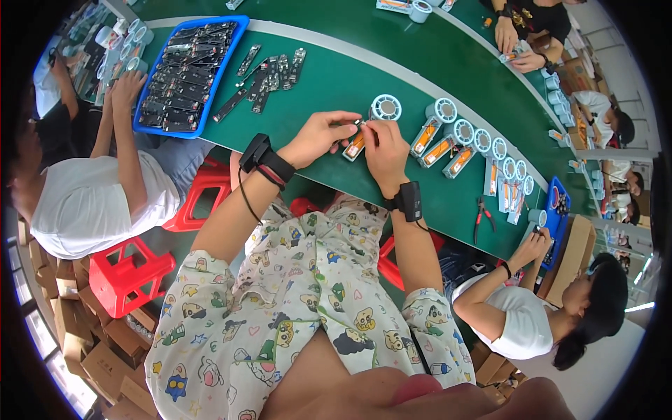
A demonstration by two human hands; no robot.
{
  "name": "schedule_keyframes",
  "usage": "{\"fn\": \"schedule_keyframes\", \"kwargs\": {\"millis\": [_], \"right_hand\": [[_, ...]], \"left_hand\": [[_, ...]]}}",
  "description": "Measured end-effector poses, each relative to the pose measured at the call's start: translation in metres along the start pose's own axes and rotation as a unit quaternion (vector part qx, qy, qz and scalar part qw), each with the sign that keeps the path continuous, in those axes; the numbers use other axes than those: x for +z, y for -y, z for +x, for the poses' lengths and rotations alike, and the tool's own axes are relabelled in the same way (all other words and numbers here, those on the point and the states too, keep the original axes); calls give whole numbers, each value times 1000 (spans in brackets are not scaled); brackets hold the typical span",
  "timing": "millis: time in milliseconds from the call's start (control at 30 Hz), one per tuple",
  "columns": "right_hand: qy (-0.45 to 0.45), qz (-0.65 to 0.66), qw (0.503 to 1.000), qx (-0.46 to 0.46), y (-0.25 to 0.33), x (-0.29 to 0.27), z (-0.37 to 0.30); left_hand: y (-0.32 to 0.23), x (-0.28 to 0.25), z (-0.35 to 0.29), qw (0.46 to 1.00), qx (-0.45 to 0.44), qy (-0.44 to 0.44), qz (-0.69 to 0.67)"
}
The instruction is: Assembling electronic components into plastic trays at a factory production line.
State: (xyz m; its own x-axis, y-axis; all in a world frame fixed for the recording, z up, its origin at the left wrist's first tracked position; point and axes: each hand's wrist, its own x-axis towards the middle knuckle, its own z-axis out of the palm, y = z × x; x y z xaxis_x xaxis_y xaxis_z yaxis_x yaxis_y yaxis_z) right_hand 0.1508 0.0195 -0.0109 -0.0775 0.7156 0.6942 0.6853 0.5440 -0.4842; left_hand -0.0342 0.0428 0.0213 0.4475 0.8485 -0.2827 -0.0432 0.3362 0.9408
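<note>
My left hand (323,138) and my right hand (386,152) meet over the table, thumbs and fingertips pinched together. Between them is a small dark part (359,122) with a pale end, too small to name surely. Just beneath lies a handheld fan housing: its round light-blue grille head (386,108) shows behind my fingers. An orange battery (355,147) sits in its opened handle, partly covered by my hands. To the right lie several similar opened fans (437,147) with orange batteries. Several loose dark circuit boards (262,82) lie left of my hands.
A blue tray (243,31) full of dark circuit boards stands at the left. Red-handled pliers (483,218) lie on the green table (308,70) at the right. People work on both sides and across. Red stools (129,276) and cardboard boxes (105,367) stand below.
</note>
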Motion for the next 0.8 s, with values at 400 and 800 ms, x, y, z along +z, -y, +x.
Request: {"fn": "schedule_keyframes", "kwargs": {"millis": [400,800], "right_hand": [[2,4,1000,7,-1,-2,1],[10,-21,1000,-3,-2,-1,2]], "left_hand": [[12,3,5,999,22,-16,17],[8,2,9,973,124,-51,191]]}}
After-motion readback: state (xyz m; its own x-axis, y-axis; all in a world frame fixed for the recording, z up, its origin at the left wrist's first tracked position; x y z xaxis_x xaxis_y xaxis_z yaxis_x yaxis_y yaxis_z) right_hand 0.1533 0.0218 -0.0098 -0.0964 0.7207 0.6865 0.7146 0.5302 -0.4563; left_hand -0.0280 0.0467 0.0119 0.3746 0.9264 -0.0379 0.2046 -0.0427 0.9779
